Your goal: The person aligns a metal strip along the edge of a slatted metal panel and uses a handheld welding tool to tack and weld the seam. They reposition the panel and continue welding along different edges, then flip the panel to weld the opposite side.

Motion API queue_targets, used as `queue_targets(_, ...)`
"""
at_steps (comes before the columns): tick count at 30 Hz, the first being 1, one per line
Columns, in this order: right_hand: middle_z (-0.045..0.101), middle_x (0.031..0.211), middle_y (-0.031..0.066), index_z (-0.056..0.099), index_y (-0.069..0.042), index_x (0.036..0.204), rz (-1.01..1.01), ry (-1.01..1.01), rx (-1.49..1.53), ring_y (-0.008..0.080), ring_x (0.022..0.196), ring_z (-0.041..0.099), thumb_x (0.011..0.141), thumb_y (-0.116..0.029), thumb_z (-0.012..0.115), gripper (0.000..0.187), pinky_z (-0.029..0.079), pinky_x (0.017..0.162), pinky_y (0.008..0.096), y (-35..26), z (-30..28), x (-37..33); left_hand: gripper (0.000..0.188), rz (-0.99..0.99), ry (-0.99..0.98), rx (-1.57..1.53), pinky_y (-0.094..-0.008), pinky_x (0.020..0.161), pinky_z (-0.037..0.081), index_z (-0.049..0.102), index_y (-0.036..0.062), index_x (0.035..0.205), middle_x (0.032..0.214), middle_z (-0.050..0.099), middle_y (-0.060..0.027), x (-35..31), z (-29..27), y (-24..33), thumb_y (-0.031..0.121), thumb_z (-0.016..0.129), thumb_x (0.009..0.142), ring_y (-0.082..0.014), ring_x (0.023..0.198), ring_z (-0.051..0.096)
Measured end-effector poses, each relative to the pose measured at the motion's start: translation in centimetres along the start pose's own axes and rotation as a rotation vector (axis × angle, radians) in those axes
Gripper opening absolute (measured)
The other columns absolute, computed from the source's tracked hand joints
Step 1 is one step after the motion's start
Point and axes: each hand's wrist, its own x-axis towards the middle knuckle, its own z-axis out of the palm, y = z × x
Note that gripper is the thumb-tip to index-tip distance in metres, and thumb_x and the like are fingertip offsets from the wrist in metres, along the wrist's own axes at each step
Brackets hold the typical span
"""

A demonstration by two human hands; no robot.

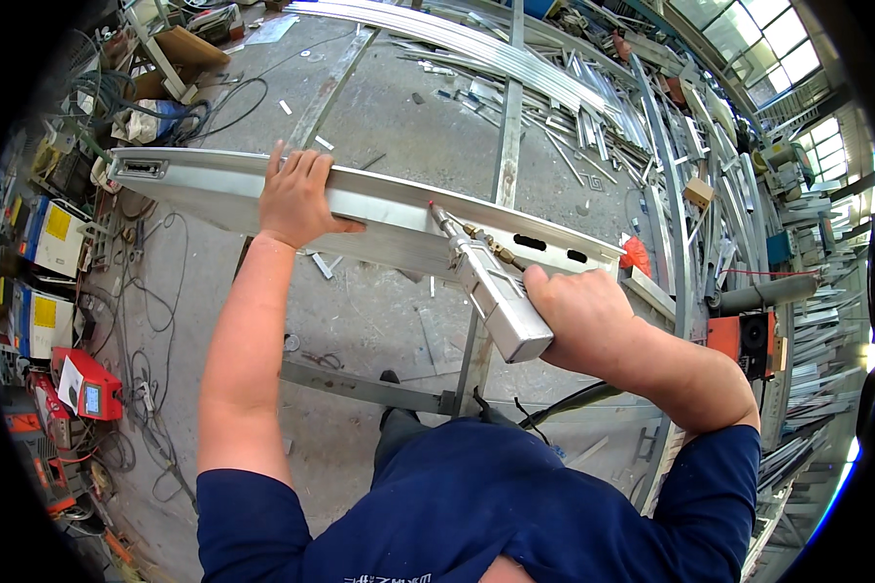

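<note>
A long silver metal profile (384, 210) lies crosswise in front of me, with a recessed slot at its left end and two dark oval slots near its right end. My left hand (297, 199) grips it left of the middle, fingers over its raised far edge and thumb along the near side. In my right hand (583, 313) is a silver, box-shaped welding gun (501, 303) with brass fittings. Its narrow nozzle points up and left at the profile, where a small red dot shows by the tip. The gun's handle is hidden by my fingers.
Metal support bars (360, 387) run under the profile. Long silver bars (457, 29) lie at the far side, with offcuts scattered below. Cables and a red machine (89, 385) stand at the left. A dark hose (578, 400) trails near my right side, and stacked profiles fill the right.
</note>
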Motion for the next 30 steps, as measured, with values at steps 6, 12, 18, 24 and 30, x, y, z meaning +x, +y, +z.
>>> queue_targets(6, 0.069, 0.072, 0.0145, 0.051, 0.0, 0.093, 0.009, -0.049, -0.011, 0.032, 0.07, 0.07, 0.074, -0.016, 0.072, 0.032, 0.055, 0.062, 0.0418, -0.2, -0.4, -0.1, 0.099, 0.203, -0.287, 0.481, -0.0417, 0.125, -0.003, 0.066, -0.0011, 0.118, 0.142, 0.053, -0.0111, 1.2, -1.6, 0.8, 0.078, 0.069, 0.059, -0.0209, 0.148, 0.025)
queue_targets(12, 0.07, 0.076, 0.0151, 0.051, 0.0, 0.093, 0.021, -0.078, -0.026, 0.0321, 0.072, 0.071, 0.075, -0.016, 0.071, 0.031, 0.056, 0.064, 0.0415, 0.0, -0.8, -0.3, 0.087, 0.348, -0.311, 0.568, -0.0393, 0.125, -0.005, 0.072, 0.0011, 0.108, 0.158, 0.034, -0.0058, 2.1, -2.3, 0.9, 0.076, 0.064, 0.064, -0.018, 0.153, 0.007)
queue_targets(18, 0.069, 0.075, 0.0151, 0.051, 0.0, 0.091, 0.03, -0.064, -0.038, 0.0323, 0.07, 0.071, 0.075, -0.017, 0.071, 0.03, 0.056, 0.063, 0.0419, 0.3, -0.3, -0.5, 0.087, 0.332, -0.317, 0.552, -0.0402, 0.125, -0.007, 0.073, 0.0032, 0.107, 0.158, 0.034, 0.0, 2.0, -1.7, 0.5, 0.078, 0.065, 0.063, -0.0156, 0.153, 0.005)
queue_targets(24, 0.066, 0.069, 0.0145, 0.049, -0.001, 0.092, 0.035, -0.008, -0.043, 0.0329, 0.066, 0.068, 0.074, -0.025, 0.072, 0.037, 0.054, 0.061, 0.0427, 1.1, 1.1, -0.9, 0.084, 0.337, -0.304, 0.556, -0.0395, 0.126, -0.007, 0.074, 0.0036, 0.103, 0.157, 0.035, 0.0003, 2.2, -1.6, 0.8, 0.077, 0.067, 0.062, -0.0154, 0.153, 0.005)
queue_targets(30, 0.069, 0.074, 0.0148, 0.05, -0.001, 0.091, 0.046, -0.036, -0.035, 0.0324, 0.069, 0.07, 0.075, -0.019, 0.07, 0.031, 0.056, 0.063, 0.042, 1.1, 0.6, -1.0, 0.086, 0.328, -0.3, 0.568, -0.0404, 0.125, -0.007, 0.074, 0.004, 0.103, 0.158, 0.034, 0.0006, 2.2, -1.7, 0.6, 0.078, 0.066, 0.061, -0.0145, 0.153, 0.004)
